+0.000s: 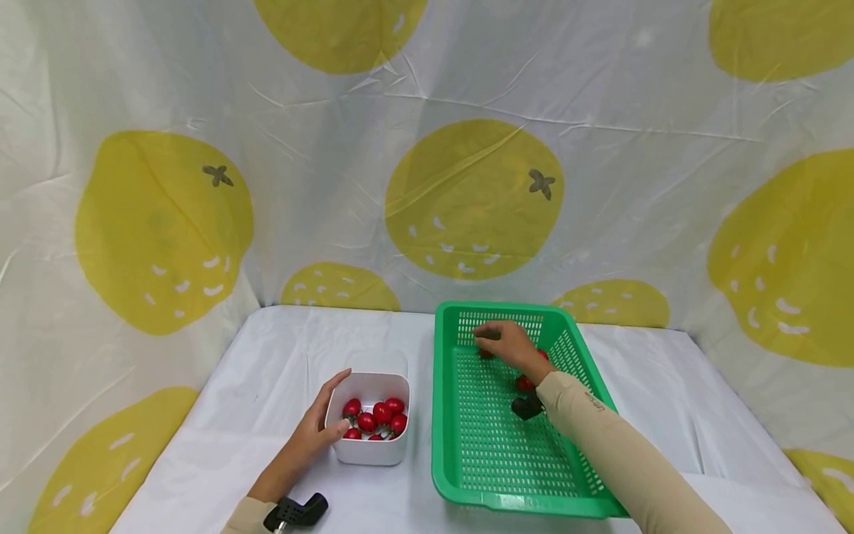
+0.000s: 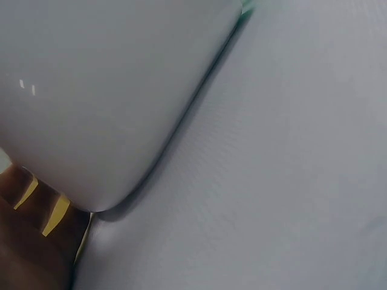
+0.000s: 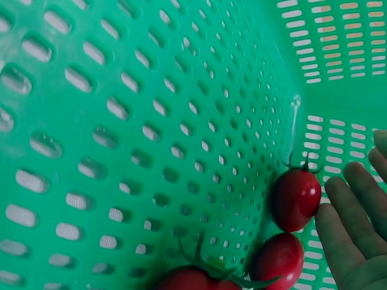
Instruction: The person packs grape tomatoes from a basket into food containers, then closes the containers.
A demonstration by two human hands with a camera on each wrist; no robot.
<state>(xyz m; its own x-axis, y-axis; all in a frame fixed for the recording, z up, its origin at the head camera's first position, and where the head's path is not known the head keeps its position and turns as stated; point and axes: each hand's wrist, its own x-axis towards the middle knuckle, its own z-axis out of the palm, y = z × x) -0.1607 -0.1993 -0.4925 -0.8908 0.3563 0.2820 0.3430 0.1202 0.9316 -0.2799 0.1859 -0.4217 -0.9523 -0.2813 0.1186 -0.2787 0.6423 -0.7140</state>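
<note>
Small tomatoes (image 3: 296, 199) are showing smooth, glossy red skins and plump oval bodies, some wearing spiky green calyxes (image 3: 205, 266). At least seven are lying inside one white container (image 1: 371, 454), while at least three more are sitting in the far half of one green basket (image 1: 438, 415); the right sleeve (image 1: 600, 430) is covering part of that area, so I cannot tell the full count. The left grip (image 1: 312, 429) is grasping the container, its fingers lying along the outer left wall and its thumb curving over the rim. The right grip (image 1: 510, 345) is hovering inside the basket, released, its fingers loose and just beside two tomatoes; whether it is touching either, I cannot tell. The container is presenting a slick, squarish form with rounded corners. The basket is displaying a rectangular plastic body pierced by rows of rounded slots. Both are standing side by side, apart, on a desk (image 1: 253, 393) covered in wrinkled white cloth.
</note>
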